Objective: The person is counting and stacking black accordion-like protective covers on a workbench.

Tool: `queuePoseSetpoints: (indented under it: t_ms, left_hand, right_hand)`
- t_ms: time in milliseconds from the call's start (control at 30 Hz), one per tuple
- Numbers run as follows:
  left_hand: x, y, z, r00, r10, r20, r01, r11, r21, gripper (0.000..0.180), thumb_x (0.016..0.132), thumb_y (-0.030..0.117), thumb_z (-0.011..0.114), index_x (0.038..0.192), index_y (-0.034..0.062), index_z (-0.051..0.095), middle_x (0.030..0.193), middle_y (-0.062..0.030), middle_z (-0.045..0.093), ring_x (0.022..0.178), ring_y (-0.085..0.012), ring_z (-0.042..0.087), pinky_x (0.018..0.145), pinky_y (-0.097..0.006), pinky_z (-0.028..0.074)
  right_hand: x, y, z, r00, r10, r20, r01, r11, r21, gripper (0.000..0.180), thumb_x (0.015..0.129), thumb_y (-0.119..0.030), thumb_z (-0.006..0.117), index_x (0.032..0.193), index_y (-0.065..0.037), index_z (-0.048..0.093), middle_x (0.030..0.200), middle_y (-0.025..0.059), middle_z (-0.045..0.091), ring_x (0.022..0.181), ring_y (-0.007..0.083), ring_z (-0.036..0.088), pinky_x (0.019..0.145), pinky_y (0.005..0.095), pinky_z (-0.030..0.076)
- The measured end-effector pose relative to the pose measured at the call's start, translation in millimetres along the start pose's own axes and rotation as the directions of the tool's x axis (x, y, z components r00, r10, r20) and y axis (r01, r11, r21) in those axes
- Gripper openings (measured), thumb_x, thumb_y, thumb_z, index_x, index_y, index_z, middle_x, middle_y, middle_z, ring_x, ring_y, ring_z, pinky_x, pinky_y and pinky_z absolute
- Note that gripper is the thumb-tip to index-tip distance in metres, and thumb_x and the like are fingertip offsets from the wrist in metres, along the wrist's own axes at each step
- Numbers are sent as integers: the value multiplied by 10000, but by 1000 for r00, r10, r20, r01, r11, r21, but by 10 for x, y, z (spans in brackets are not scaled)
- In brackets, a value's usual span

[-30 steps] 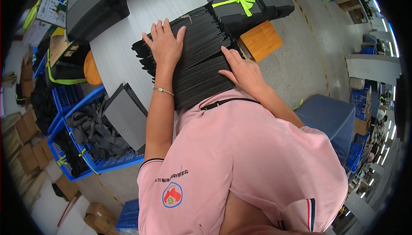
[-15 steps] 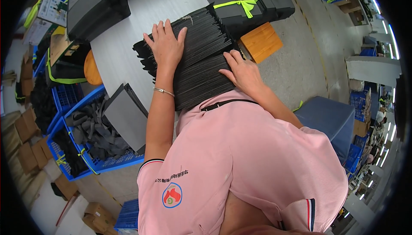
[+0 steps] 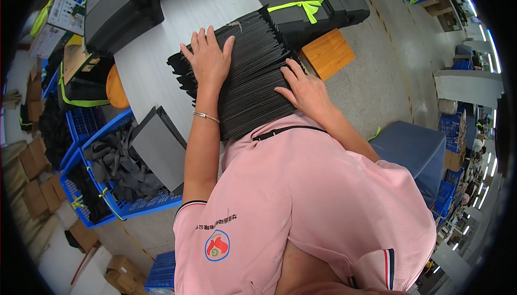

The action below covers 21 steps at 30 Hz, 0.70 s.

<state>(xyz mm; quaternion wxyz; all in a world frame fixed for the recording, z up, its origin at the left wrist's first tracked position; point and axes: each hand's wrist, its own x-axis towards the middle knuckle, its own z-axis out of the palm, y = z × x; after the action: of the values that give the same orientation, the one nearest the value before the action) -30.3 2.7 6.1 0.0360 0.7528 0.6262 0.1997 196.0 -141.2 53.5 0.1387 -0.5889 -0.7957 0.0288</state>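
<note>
A long row of thin black sheets [image 3: 250, 93] stands on edge on the light grey table [image 3: 199, 4], packed together and reaching back to my waist. Its left side is uneven, with sheet ends sticking out. My left hand [image 3: 209, 60] lies spread on the upper left part of the row, fingers apart, a bracelet on the wrist. On the right edge rests my right hand [image 3: 304, 87], its fingers apart and bent a little over the sheets. A slight gap crosses the row near the right fingertips. A light thread lies on the far sheets.
Black bundles tied with yellow-green strips [image 3: 307, 9] stand beyond the row. Black stacks [image 3: 116, 12] sit at the far left. A wooden stool [image 3: 328, 53] is on the right, a blue padded block [image 3: 409, 152] nearer. Blue crates [image 3: 156, 202] hold dark scraps; grey sheets [image 3: 159, 147] lean there.
The right hand's fingers have shifted slightly up and spread a little at the row's right edge. My left hand stays in nearly the same place.
</note>
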Motion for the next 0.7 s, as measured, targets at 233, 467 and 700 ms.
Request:
queuePoseSetpoints:
  t_ms: [233, 467, 700]
  left_hand:
    - [0, 0, -2, 1000, -2, 9, 2, 1000, 5, 740, 1029, 586, 461, 1487, 5, 483, 1531, -200, 470, 1490, -358, 338, 1227, -634, 77]
    - [-6, 1, 14, 1000, 2, -4, -2, 1000, 3, 737, 1023, 581, 481, 1481, 4, 488, 1528, -199, 474, 1486, -358, 345, 1224, -636, 85]
    - [-6, -7, 15, 1000, 7, -14, -7, 1000, -2, 734, 1022, 578, 485, 1475, 0, 490, 1526, -200, 475, 1481, -363, 350, 1224, -636, 84]
  right_hand:
    - [85, -13, -6, 1000, 14, -27, -15, 999, -36, 663, 915, -444, 718, 1390, -26, 522, 1150, 120, 578, 655, 260, 678, 581, 356, 550]
    - [109, -23, 11, 1000, 10, -3, -10, 996, -94, 652, 920, -446, 711, 1391, -27, 541, 1065, 103, 549, 629, 220, 660, 571, 336, 538]
    - [84, 11, 31, 998, 6, -55, -7, 1000, -23, 525, 928, -407, 715, 1251, -18, 572, 1178, 120, 577, 671, 271, 686, 597, 360, 555]
